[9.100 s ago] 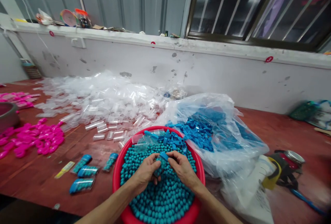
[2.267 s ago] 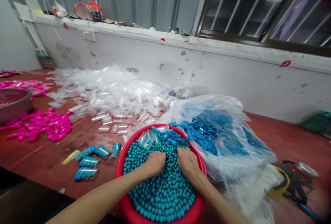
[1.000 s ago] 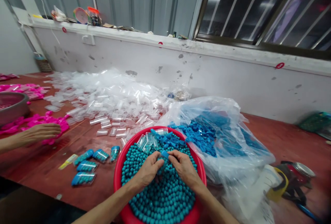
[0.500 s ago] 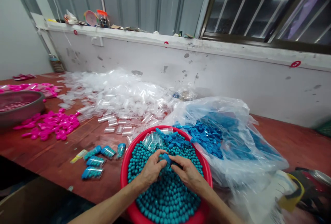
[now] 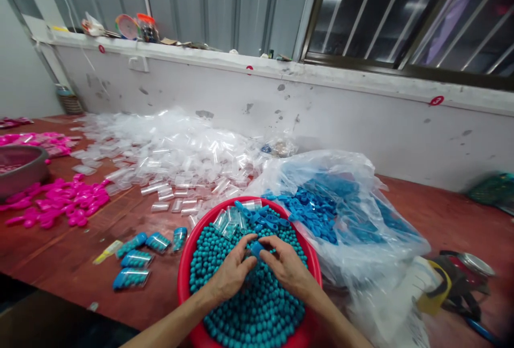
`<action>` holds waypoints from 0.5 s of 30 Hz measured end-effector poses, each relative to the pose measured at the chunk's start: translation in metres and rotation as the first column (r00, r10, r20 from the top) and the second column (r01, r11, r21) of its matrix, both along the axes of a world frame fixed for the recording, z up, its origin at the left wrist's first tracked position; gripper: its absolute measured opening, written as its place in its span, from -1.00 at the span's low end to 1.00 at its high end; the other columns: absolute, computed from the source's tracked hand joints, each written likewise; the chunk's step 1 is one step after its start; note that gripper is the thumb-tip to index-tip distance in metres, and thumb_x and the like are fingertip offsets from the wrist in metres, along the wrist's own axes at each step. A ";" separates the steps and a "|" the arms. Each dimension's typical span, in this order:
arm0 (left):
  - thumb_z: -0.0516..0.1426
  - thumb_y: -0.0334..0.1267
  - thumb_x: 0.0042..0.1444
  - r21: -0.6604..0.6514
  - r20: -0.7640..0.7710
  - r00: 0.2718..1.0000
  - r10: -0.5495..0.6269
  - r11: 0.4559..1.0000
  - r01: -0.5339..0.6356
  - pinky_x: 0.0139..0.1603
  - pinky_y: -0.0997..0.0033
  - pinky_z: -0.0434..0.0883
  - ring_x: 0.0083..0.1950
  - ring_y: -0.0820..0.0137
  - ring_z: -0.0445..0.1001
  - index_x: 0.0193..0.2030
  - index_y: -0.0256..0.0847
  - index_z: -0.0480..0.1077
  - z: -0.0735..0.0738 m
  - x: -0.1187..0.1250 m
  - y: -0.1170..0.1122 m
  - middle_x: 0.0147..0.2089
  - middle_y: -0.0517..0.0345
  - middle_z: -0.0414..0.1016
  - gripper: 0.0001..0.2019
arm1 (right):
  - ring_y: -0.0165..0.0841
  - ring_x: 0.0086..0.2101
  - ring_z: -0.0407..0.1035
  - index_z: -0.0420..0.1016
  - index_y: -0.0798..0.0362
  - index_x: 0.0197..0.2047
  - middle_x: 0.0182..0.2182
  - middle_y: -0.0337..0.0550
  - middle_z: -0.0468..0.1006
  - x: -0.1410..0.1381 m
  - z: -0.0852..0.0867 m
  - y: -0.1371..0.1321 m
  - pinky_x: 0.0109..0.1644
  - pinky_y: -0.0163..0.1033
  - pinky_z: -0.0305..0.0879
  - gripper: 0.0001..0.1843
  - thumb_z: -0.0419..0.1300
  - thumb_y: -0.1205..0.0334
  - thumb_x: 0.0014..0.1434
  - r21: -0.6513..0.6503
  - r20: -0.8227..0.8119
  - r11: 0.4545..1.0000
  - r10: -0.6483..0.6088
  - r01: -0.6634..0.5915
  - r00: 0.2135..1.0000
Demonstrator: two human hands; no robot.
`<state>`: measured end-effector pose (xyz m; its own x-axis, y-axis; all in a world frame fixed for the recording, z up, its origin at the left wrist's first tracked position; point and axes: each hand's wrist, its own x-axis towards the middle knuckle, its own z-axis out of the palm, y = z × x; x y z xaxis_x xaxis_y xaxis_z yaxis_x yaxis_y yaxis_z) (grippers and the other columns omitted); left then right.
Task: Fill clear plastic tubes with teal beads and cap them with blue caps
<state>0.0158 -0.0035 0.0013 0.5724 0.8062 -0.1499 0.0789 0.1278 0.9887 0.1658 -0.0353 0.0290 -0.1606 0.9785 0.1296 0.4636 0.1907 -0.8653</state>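
Over a red basin (image 5: 183, 275) of teal beads (image 5: 249, 308), my left hand (image 5: 233, 266) and my right hand (image 5: 287, 265) are close together. Between their fingertips is a small clear tube with a blue cap (image 5: 257, 249), its lower part largely hidden against the beads. Thumb and fingers of my left hand curl round its left side; those of my right hand press at the cap. Just beyond the hands, clear empty tubes (image 5: 231, 222) and loose blue plastic pieces (image 5: 267, 219) lie on the beads inside the basin.
Several filled blue-capped tubes (image 5: 131, 278) lie left of the basin. Behind stretches a heap of clear tubes (image 5: 172, 144). A plastic bag of blue pieces (image 5: 317, 209) is at the right, with a yellow-handled item (image 5: 436, 289) nearby. Pink pieces (image 5: 68, 198) and a grey basin (image 5: 24, 176) are far left.
The view has swung slightly right, so the scene sits further left. My fingers have shifted around the blue cap, with the right fingers now more over it.
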 end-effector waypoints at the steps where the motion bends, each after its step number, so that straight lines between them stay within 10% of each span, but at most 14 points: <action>1: 0.00 -0.19 0.03 -0.003 0.026 1.000 0.006 1.000 -0.006 -0.62 0.55 0.20 -0.58 0.55 0.18 0.13 -0.17 0.03 0.001 0.000 0.000 -0.43 0.29 0.22 -0.51 | -0.29 -0.14 0.32 0.29 0.03 0.02 -0.13 -0.13 0.42 -0.002 -0.001 -0.003 -0.07 -0.19 0.24 -0.59 0.11 0.21 0.06 -0.023 0.026 0.999 0.025 -0.024 0.999; 5: 0.07 -0.18 0.00 -0.029 0.146 0.988 0.059 0.998 -0.055 -0.25 0.48 0.26 -0.28 0.43 0.30 0.02 -0.21 0.19 0.007 0.002 -0.002 -0.27 0.19 0.35 -0.58 | -0.13 0.12 0.01 -0.12 0.10 0.24 0.14 0.07 0.10 -0.014 -0.015 -0.013 0.12 -0.07 0.03 0.00 0.32 0.18 -0.19 -0.095 0.193 0.995 0.047 -0.029 0.980; 15: 0.03 -0.26 0.01 -0.027 0.086 0.986 0.141 0.990 -0.139 -0.29 0.49 0.24 -0.33 0.44 0.28 -0.16 -0.25 0.26 0.006 0.004 -0.010 -0.44 0.27 0.29 -0.76 | -0.14 -0.16 0.32 0.04 0.15 0.12 -0.09 0.09 0.31 -0.036 -0.020 -0.018 -0.11 -0.04 0.27 -0.26 0.18 0.24 -0.15 0.081 0.369 0.994 -0.093 0.067 0.925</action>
<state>0.0197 -0.0136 0.0071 0.4657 0.8765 -0.1219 -0.0279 0.1523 0.9879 0.1299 -0.0528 0.0090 -0.1313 0.9814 0.1402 0.7655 0.1903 -0.6146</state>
